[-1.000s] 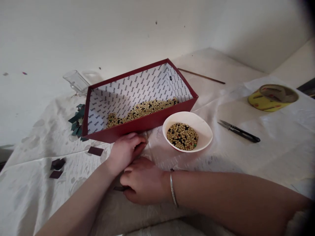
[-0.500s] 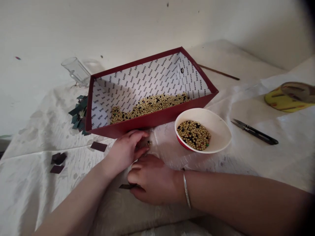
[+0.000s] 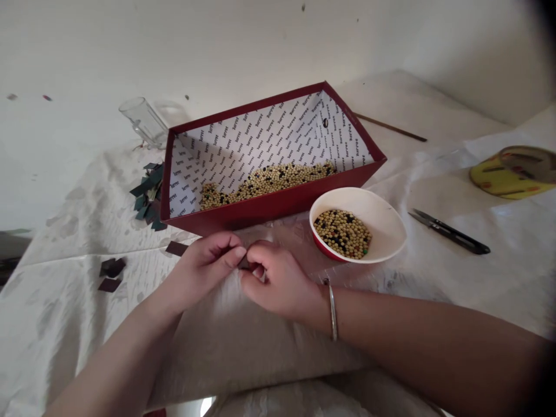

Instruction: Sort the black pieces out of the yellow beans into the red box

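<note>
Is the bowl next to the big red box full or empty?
Partly full: the bowl has little beads inside, but bare white wall shows above them.

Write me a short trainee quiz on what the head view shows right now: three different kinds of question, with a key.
1. True or false: the left hand and the right hand both have fingers at the small dark piece.
2. The cup holding small beads stands:
A) inside the red box
B) on the near side of the red box
C) on the far side of the red box
3. Fill in: the silver bangle circles the ____ wrist.

Key: 1 true; 2 B; 3 right
</note>
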### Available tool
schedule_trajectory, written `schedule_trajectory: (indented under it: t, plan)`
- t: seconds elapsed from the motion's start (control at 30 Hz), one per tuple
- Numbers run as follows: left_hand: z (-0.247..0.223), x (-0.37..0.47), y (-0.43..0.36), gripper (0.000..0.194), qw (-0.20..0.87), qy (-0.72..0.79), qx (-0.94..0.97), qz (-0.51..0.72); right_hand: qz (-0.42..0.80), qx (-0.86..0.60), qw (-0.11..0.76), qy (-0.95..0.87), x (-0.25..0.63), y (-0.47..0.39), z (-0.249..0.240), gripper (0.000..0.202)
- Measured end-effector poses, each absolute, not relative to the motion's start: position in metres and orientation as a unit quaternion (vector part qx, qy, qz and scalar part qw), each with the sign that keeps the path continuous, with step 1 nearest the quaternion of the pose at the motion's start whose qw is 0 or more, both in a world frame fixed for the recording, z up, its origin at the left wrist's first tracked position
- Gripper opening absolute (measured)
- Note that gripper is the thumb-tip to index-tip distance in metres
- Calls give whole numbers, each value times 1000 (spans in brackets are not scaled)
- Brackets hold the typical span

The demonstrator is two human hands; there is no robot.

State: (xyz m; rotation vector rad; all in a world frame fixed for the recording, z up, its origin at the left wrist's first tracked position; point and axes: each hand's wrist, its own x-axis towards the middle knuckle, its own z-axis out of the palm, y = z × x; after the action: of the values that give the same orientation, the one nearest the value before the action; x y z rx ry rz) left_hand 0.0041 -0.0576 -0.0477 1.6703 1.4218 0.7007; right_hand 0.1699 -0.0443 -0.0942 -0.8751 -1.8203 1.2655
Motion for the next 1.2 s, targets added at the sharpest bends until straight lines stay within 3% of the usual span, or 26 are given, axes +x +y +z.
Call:
schedule_trajectory:
  t: [0.23,0.53,0.7,1.2]
  plan:
    - [-61,10,-51,23,385,587,621,347,483,-387,378,-688,171,-34,-93,18]
    - [-84,-6,-55,25,542,552,476,418,487,-427,404,-646,175,-26,-90,8]
    - [-80,-1,-59,38,573,523,450,442,426,-412,444,-672,178,-27,-88,8]
    - [-76,3,-63,35,594,516,465,407,455,-412,428,-663,178,-32,-86,3]
